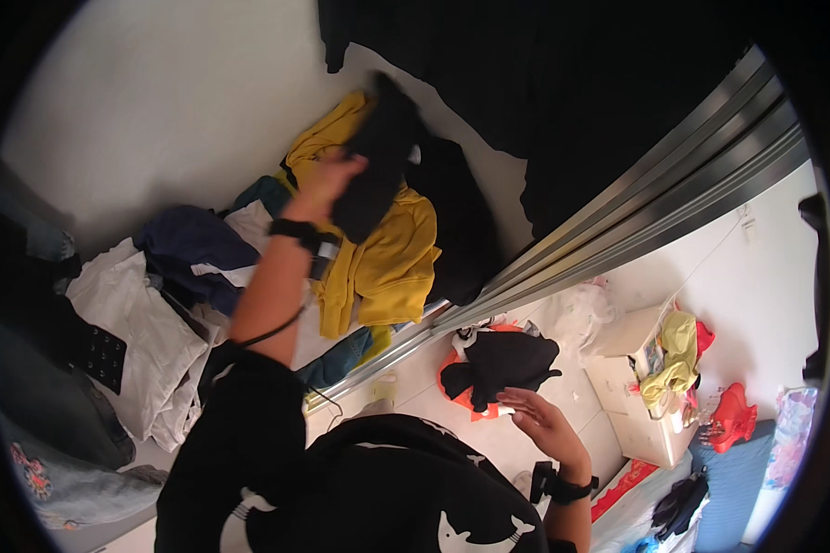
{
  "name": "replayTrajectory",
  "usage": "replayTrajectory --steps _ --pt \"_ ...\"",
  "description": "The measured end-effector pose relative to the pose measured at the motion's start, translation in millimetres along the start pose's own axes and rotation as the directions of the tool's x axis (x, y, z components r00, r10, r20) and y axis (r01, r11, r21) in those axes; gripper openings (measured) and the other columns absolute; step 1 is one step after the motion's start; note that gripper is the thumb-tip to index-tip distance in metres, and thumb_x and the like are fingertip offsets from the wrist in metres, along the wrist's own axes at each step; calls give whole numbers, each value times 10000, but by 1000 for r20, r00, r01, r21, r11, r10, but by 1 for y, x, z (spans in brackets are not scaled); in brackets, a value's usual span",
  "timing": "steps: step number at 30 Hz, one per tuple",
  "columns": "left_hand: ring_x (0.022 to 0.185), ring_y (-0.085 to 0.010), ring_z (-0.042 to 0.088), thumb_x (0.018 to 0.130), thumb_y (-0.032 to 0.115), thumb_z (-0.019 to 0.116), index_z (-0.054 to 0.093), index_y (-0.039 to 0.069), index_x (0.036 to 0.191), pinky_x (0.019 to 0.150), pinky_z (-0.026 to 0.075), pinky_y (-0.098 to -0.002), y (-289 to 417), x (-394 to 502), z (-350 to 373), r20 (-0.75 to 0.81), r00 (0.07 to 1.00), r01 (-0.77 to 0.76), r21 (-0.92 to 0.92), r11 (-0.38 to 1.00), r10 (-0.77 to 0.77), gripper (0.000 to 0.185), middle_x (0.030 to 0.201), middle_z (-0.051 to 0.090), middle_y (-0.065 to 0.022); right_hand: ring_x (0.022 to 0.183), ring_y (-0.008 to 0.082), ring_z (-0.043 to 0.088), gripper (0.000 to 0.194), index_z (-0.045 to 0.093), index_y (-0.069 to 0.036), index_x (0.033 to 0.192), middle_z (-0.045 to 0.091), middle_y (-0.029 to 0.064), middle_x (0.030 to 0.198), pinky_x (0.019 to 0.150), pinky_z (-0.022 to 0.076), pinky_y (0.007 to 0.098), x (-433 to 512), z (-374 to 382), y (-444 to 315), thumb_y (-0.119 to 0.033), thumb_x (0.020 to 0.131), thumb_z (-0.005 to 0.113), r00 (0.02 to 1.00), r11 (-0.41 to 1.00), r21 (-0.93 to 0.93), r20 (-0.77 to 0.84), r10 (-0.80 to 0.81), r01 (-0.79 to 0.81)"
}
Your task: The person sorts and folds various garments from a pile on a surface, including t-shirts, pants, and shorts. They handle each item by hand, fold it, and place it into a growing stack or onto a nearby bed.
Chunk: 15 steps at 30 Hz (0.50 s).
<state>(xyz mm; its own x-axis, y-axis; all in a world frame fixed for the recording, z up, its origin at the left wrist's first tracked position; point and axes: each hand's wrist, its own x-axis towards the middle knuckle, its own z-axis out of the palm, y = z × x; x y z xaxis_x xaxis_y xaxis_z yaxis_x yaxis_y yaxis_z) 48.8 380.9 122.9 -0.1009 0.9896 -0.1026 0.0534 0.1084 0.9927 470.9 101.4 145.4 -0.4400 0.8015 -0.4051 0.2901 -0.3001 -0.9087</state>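
Note:
My left hand (328, 183), blurred by motion, grips the edge of a folded black garment (380, 166). That garment is above a mustard-yellow top (398, 256), which lies on a heap of clothes against the white wall. Another black cloth (460, 228) lies to the right of the yellow one. Off to the lower right, my right hand (545, 432) holds nothing, its fingers apart. Just beyond its fingertips in the picture is a black garment (505, 363) on top of an orange-red bag or basket (449, 380) on the tiled floor; I cannot tell whether they touch.
White garments (145, 339) and a navy cloth (194, 242) fill the heap's left side, beside jeans (69, 484). Dark clothes hang overhead (560, 83). A metal sliding-door track (636, 214) crosses diagonally. Beyond it stand a cream cabinet (636, 408) and a bed with blue bedding (730, 477).

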Motion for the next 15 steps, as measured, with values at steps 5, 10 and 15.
replayTrajectory --steps 5,10,15 --pt "1010 -242 666 926 275 677 564 -4 1297 910 536 -351 77 -60 -121 -442 896 -30 -146 989 -38 477 1156 671 -118 1212 161 553 404 487 3 1372 599 86 1313 1043 439 331 72 15 -4 -131 1001 575 992 989 105 61 -114 107" --pt "1080 -215 647 939 244 667 571 2 1300 958 502 -336 101 -140 -164 -553 832 -194 -209 958 48 445 1212 658 -111 1285 182 489 507 450 -11 1410 538 105 1391 1072 384 331 186 40 -11 -224 982 620 964 958 142 -133 -232 250" --pt "1083 -215 643 949 229 657 572 0 1298 954 498 -325 74 -187 -176 -648 761 -181 -154 971 39 426 1223 653 -109 1359 333 418 860 393 30 1434 466 231 1432 1128 323 400 319 38 -36 -445 817 758 888 872 -419 -258 -381 252"
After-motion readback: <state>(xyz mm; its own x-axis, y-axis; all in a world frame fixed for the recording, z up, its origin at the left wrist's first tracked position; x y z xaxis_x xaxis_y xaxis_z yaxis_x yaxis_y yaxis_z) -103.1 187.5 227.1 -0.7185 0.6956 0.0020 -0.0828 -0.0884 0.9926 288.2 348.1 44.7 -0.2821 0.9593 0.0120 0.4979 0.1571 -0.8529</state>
